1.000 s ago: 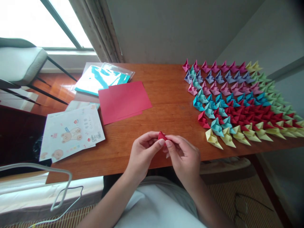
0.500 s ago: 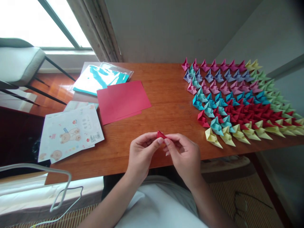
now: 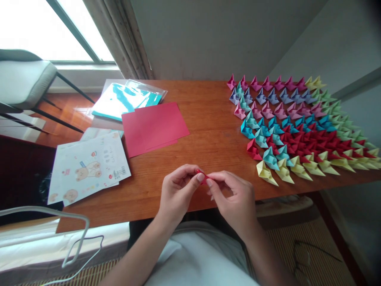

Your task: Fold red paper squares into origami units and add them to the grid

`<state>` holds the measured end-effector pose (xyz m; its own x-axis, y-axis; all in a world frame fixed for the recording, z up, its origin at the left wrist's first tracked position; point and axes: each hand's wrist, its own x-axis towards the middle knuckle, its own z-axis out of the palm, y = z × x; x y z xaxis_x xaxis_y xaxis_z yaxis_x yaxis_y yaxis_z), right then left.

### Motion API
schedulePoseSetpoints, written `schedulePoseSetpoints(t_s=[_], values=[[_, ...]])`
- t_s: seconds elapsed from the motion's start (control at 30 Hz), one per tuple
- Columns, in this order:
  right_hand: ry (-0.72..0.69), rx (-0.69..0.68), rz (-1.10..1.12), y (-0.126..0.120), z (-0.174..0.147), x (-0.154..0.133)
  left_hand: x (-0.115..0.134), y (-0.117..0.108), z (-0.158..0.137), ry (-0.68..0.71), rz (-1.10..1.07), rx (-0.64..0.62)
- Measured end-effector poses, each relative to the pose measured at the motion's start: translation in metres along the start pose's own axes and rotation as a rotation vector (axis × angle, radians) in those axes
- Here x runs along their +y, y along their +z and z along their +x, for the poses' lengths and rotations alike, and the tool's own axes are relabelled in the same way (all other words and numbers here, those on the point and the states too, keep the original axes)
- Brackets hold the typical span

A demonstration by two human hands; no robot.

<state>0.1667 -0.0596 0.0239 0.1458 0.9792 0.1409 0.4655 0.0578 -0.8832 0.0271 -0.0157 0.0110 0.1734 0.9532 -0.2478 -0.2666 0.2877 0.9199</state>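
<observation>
A small piece of folded red paper (image 3: pixel 204 177) is pinched between my two hands, just above the front part of the table. My left hand (image 3: pixel 180 188) grips it from the left between thumb and forefinger. On the other side, my right hand (image 3: pixel 233 194) pinches it with thumb and fingers. Fingertips cover most of the paper, so its exact shape is hidden. Red paper sheets (image 3: pixel 154 129) lie stacked beyond my left hand. To the right stand rows of folded paper figures in several colours, among them red ones (image 3: pixel 254 149) and pale yellow ones (image 3: pixel 266 173).
Printed cards with a bear drawing (image 3: pixel 89 171) lie at the table's left. Behind them is a plastic-sleeved pack of blue and white paper (image 3: pixel 125 97). A chair (image 3: pixel 26 79) stands by the window. A white tube-like frame (image 3: pixel 59 212) crosses the lower left.
The red paper has turned between my fingers and now shows as a thinner sliver. My right hand has shifted slightly right and down. The figures and sheets stay in place.
</observation>
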Motion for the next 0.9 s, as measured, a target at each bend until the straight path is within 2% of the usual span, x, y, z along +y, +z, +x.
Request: schedulePoseSetpoints(t_s=[0.13, 0.4, 0.6, 0.8, 0.9], values=[[0.011, 0.018, 0.052, 0.001, 0.0, 0.001, -0.002, 0.001, -0.001, 0.018, -0.002, -0.02], [0.007, -0.156, 0.074, -0.009, 0.009, 0.008, 0.0, 0.001, -0.001, -0.016, 0.067, -0.099], [0.134, -0.101, 0.194, -0.001, 0.008, 0.008, -0.001, 0.003, -0.001, -0.052, 0.002, -0.056], [0.234, -0.032, 0.384, 0.008, 0.003, 0.008, 0.002, 0.001, -0.002, 0.052, 0.123, -0.085], [0.203, -0.034, 0.361, 0.01, 0.002, 0.011, 0.0, -0.002, -0.002, 0.095, 0.15, -0.072]])
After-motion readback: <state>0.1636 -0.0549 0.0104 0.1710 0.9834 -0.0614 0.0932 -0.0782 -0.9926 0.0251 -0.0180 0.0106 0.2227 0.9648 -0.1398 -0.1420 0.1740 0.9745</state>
